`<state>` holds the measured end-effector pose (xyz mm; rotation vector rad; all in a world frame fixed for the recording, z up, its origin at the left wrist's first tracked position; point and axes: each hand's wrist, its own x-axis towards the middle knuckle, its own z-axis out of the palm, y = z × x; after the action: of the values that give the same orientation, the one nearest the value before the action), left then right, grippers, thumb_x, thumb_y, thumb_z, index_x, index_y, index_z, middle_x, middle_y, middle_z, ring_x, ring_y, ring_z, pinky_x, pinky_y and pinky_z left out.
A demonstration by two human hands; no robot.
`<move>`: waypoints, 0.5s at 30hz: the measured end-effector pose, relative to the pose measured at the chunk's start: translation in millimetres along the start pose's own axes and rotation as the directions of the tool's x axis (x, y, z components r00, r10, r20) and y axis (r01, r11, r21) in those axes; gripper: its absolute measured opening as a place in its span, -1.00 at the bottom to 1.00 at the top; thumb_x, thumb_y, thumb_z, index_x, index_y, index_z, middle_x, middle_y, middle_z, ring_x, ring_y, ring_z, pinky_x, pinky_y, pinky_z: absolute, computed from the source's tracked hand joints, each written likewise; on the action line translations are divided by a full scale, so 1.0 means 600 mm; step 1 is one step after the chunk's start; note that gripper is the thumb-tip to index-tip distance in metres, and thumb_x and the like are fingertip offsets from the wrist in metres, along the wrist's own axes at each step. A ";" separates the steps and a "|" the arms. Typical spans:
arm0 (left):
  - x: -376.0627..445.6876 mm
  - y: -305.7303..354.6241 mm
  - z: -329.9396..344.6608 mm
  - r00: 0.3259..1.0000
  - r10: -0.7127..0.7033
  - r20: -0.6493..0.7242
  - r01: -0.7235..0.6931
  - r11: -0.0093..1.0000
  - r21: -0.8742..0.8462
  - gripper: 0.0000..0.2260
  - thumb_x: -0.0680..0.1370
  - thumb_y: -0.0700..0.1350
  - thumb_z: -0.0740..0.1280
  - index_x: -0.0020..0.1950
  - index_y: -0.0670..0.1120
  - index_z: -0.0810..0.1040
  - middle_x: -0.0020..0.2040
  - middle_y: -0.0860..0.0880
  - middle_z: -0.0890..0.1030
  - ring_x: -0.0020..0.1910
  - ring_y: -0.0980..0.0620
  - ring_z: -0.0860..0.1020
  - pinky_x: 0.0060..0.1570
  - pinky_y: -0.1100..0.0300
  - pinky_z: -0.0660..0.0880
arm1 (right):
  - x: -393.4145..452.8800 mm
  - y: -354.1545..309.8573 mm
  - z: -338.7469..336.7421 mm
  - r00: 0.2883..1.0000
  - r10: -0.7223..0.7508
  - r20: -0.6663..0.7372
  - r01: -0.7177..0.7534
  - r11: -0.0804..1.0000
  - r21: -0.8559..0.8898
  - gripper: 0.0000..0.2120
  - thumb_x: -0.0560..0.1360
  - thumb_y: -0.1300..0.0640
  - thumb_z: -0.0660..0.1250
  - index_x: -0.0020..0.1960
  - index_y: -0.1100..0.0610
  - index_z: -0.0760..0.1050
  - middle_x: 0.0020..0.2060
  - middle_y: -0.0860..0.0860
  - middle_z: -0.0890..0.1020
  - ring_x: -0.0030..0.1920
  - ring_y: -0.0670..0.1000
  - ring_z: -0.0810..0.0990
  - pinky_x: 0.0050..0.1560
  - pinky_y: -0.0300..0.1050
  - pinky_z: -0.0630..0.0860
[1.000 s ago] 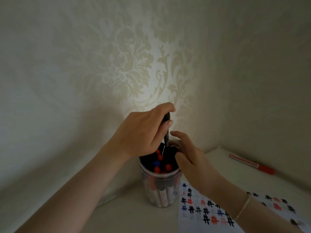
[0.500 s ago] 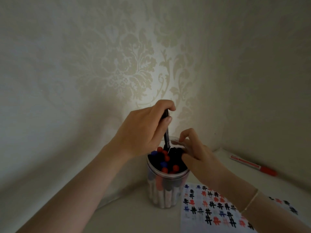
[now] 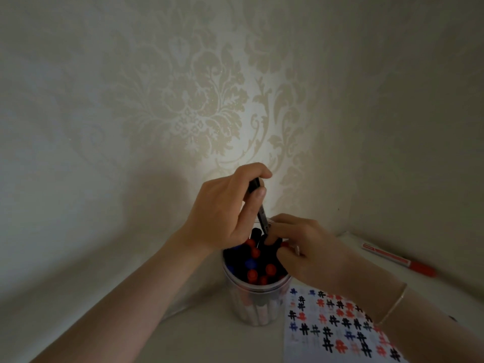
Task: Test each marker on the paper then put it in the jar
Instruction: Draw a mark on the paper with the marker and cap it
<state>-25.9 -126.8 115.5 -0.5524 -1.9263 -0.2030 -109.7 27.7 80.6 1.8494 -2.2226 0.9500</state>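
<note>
A clear plastic jar [image 3: 255, 306] stands on the white surface, packed with several markers whose red, blue and black caps point up. My left hand [image 3: 225, 213] is shut on a black marker [image 3: 262, 212] held nearly upright, its lower end in the jar's mouth. My right hand [image 3: 303, 247] rests on the jar's right rim, fingertips among the caps and against the black marker. The paper [image 3: 337, 326] lies right of the jar, covered with black, red and blue hash marks.
A red marker [image 3: 398, 261] lies capped on the surface at the far right, near the wall. Patterned wallpaper walls meet in a corner just behind the jar. My right wrist wears a thin bracelet [image 3: 391, 305].
The view has shifted slightly. My right hand's fingers have curled further in over the jar's mouth, closer to the black marker. My left hand keeps its hold on the marker.
</note>
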 end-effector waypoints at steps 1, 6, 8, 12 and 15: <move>-0.002 0.000 0.000 1.000 -0.007 0.014 0.007 1.000 -0.004 -0.83 0.64 -0.11 0.06 0.17 -0.12 0.34 -0.34 -0.07 0.56 -0.45 -0.02 0.53 -0.49 0.05 0.45 | -0.001 0.000 0.000 1.000 0.012 -0.006 -0.012 0.999 0.033 -0.76 0.34 0.20 0.11 -0.16 0.17 0.54 -0.11 0.01 0.52 -0.20 0.02 0.50 -0.19 0.01 0.48; 0.003 -0.002 -0.006 0.993 -0.009 0.120 0.005 0.999 0.038 -0.84 0.61 -0.16 0.10 0.18 -0.09 0.31 -0.37 -0.04 0.53 -0.49 0.03 0.47 -0.51 0.06 0.41 | -0.005 0.009 0.002 0.997 0.026 -0.072 -0.019 0.995 0.097 -0.74 0.33 0.22 0.12 -0.19 0.23 0.58 -0.03 0.07 0.57 -0.11 0.05 0.55 -0.14 -0.02 0.50; 0.008 0.001 -0.006 0.988 0.026 0.151 -0.038 0.997 0.071 -0.85 0.60 -0.18 0.10 0.16 -0.09 0.31 -0.38 -0.02 0.52 -0.51 0.06 0.44 -0.52 0.08 0.40 | -0.005 0.013 0.004 0.996 0.024 -0.083 -0.016 0.995 0.095 -0.79 0.34 0.23 0.12 -0.25 0.25 0.52 -0.09 0.08 0.56 -0.18 0.05 0.53 -0.21 -0.02 0.48; 0.014 0.002 -0.009 0.985 0.032 0.167 -0.050 0.993 0.104 -0.86 0.59 -0.19 0.11 0.14 -0.09 0.33 -0.41 0.02 0.48 -0.53 0.10 0.40 -0.53 0.11 0.38 | -0.009 0.013 0.003 0.995 -0.014 -0.099 0.021 0.997 0.072 -0.84 0.35 0.14 0.07 -0.29 0.20 0.37 -0.23 0.06 0.49 -0.30 0.02 0.41 -0.30 -0.08 0.39; 0.017 0.000 -0.011 0.984 0.055 0.172 -0.076 0.990 0.122 -0.87 0.59 -0.21 0.12 0.12 -0.10 0.35 -0.44 0.05 0.45 -0.55 0.12 0.36 -0.55 0.13 0.34 | -0.011 0.010 -0.001 0.998 0.005 -0.060 -0.004 1.000 0.015 -0.78 0.36 0.12 0.06 -0.09 0.12 0.43 -0.20 -0.03 0.50 -0.27 -0.03 0.45 -0.25 -0.09 0.46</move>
<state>-23.5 -126.5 127.6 -0.5610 -2.0643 0.0105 -113.6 33.9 75.9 1.7972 -2.1921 1.0117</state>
